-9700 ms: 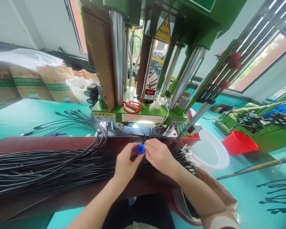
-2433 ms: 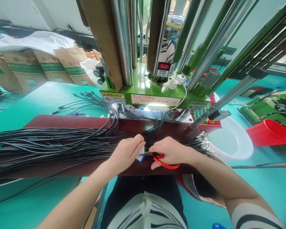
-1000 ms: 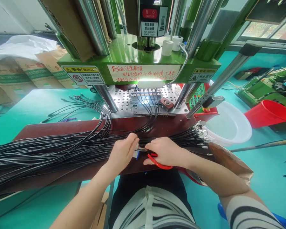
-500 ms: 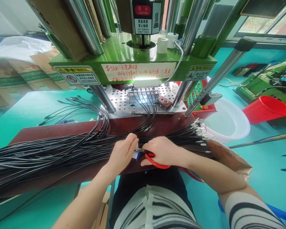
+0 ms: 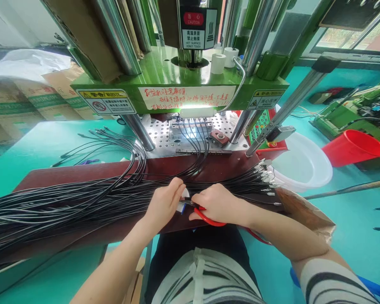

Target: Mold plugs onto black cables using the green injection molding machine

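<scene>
My right hand [image 5: 217,202] grips red-handled scissors [image 5: 210,219], their dark blades pointing left at my left hand. Between the fingers of my left hand [image 5: 166,200] is a small white and blue piece [image 5: 181,207]; its kind I cannot make out. The blades lie across this piece, close to my left fingertips. Both hands are just above the near edge of the bench, in front of a thick bundle of black cables [image 5: 82,202]. White connector ends [image 5: 266,173] of cables fan out to the right of my hands.
Ahead stands a green press [image 5: 183,95] with steel columns and warning labels. Several cables run into the lit mould [image 5: 191,130] on its perforated plate. To the right are a white tub [image 5: 304,164], a red bucket [image 5: 354,147] and brown paper [image 5: 307,213] by the bench edge.
The white part of the small piece now shows above the scissor blades as well, and less of its blue part is visible. Both hands stay in nearly the same place; the view has shifted slightly.
</scene>
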A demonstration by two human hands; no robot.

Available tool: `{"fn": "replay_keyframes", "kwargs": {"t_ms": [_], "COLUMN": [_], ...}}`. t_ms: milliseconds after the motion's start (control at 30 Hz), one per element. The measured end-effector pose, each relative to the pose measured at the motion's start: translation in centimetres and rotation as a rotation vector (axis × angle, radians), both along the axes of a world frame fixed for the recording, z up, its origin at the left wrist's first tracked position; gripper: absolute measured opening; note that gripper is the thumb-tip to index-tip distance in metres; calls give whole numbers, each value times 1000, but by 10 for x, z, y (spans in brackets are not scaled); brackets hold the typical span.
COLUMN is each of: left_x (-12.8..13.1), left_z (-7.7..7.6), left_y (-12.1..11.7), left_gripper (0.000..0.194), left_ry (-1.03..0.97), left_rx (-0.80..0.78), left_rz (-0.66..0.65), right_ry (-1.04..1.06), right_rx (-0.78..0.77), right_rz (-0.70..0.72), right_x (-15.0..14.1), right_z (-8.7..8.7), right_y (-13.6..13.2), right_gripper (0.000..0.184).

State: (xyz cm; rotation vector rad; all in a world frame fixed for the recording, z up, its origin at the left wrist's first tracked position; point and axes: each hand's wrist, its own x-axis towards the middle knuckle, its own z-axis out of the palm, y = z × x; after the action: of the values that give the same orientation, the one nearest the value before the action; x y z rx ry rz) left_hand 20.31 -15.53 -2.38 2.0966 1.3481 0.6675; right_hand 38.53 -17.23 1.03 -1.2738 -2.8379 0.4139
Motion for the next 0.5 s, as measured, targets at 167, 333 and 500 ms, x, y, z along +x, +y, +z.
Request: {"fn": "replay_keyframes", "kwargs": {"t_ms": [167, 333, 500], "left_x": [-7, -12, -4], "left_z": [-2, -8, -11], "left_y": [6, 13, 22], "left_gripper": [20, 22, 25], "left_ry": [-200, -491, -661], "left_rx": [-69, -132, -191], "left_rz": [170, 295, 240], "right_ry": [-20, 28, -39], "right_rx": [-7, 235, 552], "right_rz": [-20, -221, -318], "right_x": [18, 29, -8], "right_z": [14, 60, 141], "right_y": [8, 36, 95], "right_gripper": [39, 34, 29]}}
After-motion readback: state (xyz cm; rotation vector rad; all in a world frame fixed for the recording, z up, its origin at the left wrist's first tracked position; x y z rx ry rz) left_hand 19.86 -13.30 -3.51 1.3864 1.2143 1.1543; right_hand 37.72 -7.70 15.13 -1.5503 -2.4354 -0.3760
